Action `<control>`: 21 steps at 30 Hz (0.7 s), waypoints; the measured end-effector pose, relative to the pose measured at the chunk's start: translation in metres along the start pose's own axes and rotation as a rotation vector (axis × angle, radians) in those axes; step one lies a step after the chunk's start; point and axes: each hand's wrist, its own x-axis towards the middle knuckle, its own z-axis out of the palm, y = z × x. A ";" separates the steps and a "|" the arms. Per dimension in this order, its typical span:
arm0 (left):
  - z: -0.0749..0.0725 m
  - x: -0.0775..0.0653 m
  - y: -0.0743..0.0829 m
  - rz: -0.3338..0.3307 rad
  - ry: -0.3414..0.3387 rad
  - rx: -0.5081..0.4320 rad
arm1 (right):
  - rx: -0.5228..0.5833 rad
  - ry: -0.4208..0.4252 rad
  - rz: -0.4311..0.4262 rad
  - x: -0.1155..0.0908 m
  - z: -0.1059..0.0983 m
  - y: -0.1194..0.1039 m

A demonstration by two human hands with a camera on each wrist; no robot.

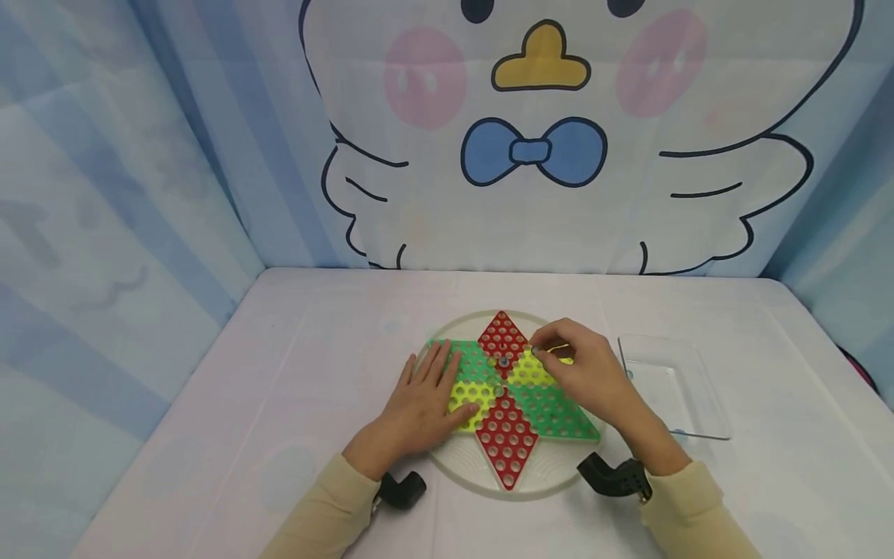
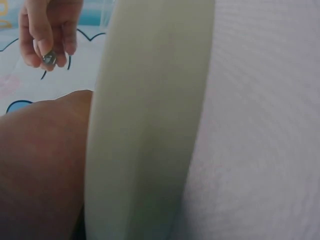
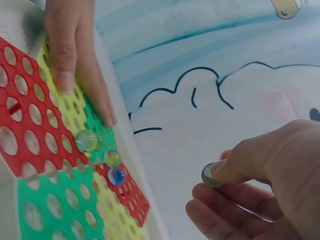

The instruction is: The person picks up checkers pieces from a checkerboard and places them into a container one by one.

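A Chinese checkers board with red, yellow and green perforated sections lies on the table in a round, pale base. My left hand rests on its left side, fingers spread over the green and yellow sections. Over the upper right of the board, my right hand pinches a glass marble between thumb and fingertips. The left wrist view also shows this marble. Near the board's middle sit a clear greenish marble, a yellow-tinted marble and a blue marble.
Right of the board stands a clear plastic box, close to my right forearm. Dark wrist cameras jut inward at both wrists. A white cloth covers the table, and a curtain with a cartoon print hangs behind it.
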 end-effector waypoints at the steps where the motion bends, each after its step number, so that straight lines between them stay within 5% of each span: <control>1: 0.000 0.000 0.000 0.000 0.000 0.001 | -0.002 0.010 0.003 0.000 -0.002 0.000; 10: 0.000 0.000 0.000 0.000 0.001 -0.006 | -0.008 0.084 0.004 -0.002 -0.020 0.001; 21: -0.001 0.000 0.002 0.003 0.005 -0.019 | -0.057 0.162 0.105 -0.006 -0.047 0.007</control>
